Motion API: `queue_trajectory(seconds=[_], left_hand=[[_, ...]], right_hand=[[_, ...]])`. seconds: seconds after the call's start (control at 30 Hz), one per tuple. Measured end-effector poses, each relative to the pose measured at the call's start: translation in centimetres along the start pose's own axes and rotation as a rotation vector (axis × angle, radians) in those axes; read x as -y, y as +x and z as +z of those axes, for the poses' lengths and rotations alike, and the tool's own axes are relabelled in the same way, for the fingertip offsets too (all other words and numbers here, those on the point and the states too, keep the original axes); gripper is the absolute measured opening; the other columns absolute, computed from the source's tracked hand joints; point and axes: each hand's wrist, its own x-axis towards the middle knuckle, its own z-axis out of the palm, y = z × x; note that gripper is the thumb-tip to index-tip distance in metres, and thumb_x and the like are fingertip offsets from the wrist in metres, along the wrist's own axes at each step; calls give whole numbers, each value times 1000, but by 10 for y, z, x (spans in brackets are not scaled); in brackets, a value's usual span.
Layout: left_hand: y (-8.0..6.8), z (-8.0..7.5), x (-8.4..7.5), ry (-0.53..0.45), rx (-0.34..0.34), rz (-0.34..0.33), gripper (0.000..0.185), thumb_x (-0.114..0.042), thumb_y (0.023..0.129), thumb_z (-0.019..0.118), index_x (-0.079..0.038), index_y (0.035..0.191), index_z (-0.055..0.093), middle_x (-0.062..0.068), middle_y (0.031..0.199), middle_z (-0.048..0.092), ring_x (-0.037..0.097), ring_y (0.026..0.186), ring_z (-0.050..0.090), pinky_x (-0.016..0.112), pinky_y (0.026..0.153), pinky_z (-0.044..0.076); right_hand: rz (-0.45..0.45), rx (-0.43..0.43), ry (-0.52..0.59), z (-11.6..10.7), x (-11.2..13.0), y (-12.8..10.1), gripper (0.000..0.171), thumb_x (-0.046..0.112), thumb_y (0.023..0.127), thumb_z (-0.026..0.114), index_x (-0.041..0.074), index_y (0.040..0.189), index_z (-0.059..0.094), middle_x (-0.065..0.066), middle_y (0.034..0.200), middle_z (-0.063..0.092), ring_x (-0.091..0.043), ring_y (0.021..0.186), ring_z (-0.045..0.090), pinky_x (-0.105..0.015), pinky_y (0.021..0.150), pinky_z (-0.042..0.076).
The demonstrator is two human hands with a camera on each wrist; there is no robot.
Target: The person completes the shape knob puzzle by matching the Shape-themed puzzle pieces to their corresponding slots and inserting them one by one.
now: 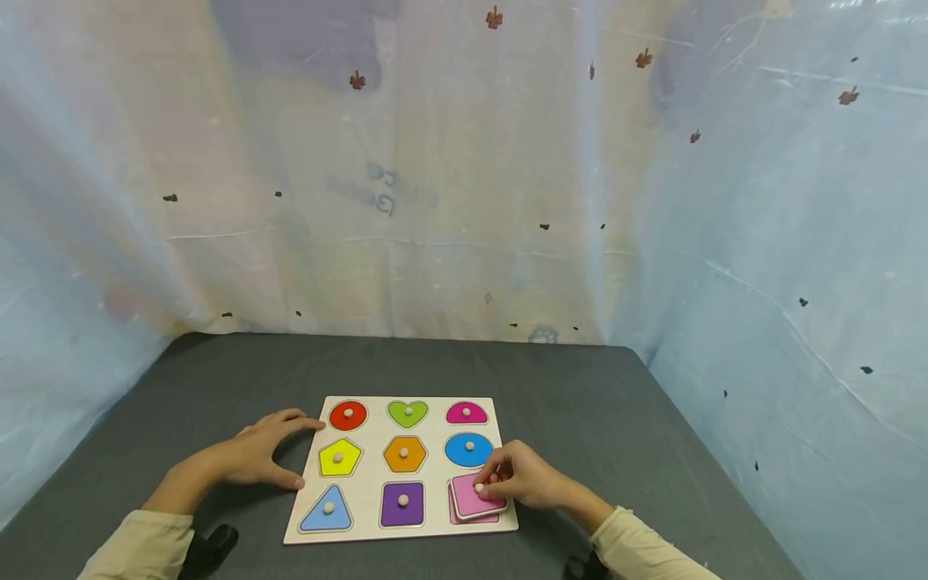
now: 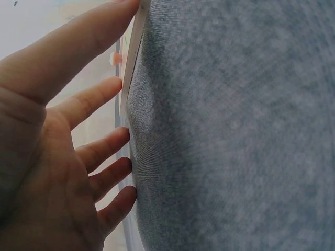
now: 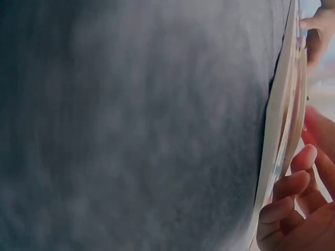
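Note:
A wooden knob puzzle board lies on the dark table, its shapes set in rows. My right hand pinches the small knob of a pink four-sided puzzle piece at the board's near right corner. That piece sits askew and slightly raised over its pink recess. At the board's left edge my left hand rests with fingers spread, thumb and a fingertip touching the edge. In the left wrist view the left hand's thumb lies against the board's side. The right wrist view shows the right hand's curled fingers beside the board.
Other knobbed pieces fill the board, among them a purple square, a blue oval and a light blue triangle. Dark grey cloth covers the table. Pale patterned sheets hang behind and at both sides.

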Motion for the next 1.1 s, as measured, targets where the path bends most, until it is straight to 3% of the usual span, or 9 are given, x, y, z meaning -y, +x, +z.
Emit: queue_trajectory(seconds=[0.43,1.1], left_hand=[[1,2,2,5,-11,9,85,-46,73,87,-24,146,51,24,150,41,53,135,38,78,98,33],[-1,0,-1,-2,-3,2,84,-46,74,86,-22,146,51,26,150,40,54,134,38,80,99,31]], right_hand=[[73,-26,-89,9,7,2,11,10,87,79,0,91,77,-16,69,62,3,57,47,-11,52,37],[131,-21,-126,12,10,3,7,10,86,80,3,86,78,-2,65,60,3,56,46,-11,52,35]])
